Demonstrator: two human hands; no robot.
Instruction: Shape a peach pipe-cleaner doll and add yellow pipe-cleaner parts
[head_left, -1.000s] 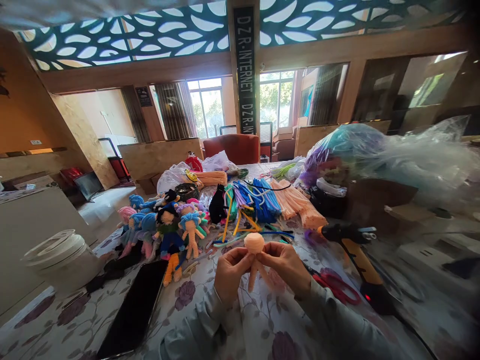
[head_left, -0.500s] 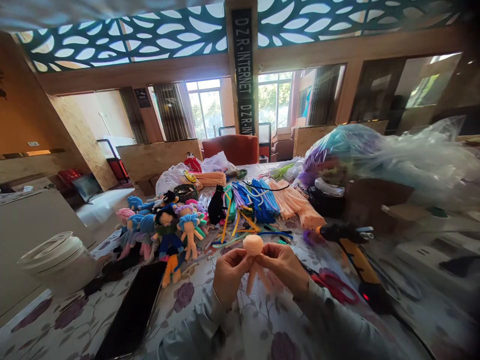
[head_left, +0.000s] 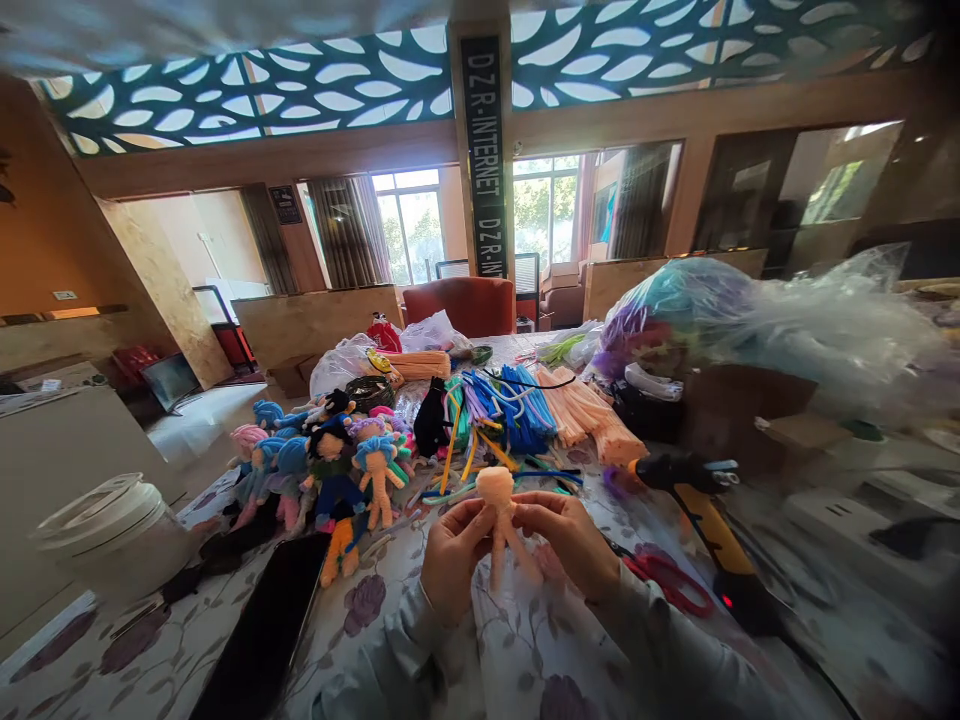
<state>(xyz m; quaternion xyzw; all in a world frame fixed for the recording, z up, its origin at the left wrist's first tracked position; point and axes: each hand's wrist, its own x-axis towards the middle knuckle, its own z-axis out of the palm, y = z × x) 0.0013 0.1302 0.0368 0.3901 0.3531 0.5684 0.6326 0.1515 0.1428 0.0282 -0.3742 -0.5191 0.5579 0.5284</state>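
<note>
A peach-coloured doll body (head_left: 495, 487) made of fuzzy pipe cleaners is held up over the tablecloth, its round head on top and its legs hanging below. My left hand (head_left: 454, 550) pinches it at the neck from the left. From the right, my right hand (head_left: 574, 535) pinches the upper body with thumb and forefinger. Beyond my hands lie loose coloured pipe cleaners (head_left: 517, 470) and blue bundles (head_left: 525, 410). A group of finished-looking dolls (head_left: 330, 450) with coloured hair sits to the left.
A black phone (head_left: 262, 630) lies at front left, with a white lidded container (head_left: 112, 540) behind it. Red-handled scissors (head_left: 671, 580) and a yellow-black glue gun (head_left: 709, 530) are right of my hands. Peach bundles (head_left: 596, 415) and a plastic bag (head_left: 690, 300) stand farther back.
My right hand has slid slightly away from the neck toward the doll body's side. The doll body has shifted a little left, and its legs show more clearly.
</note>
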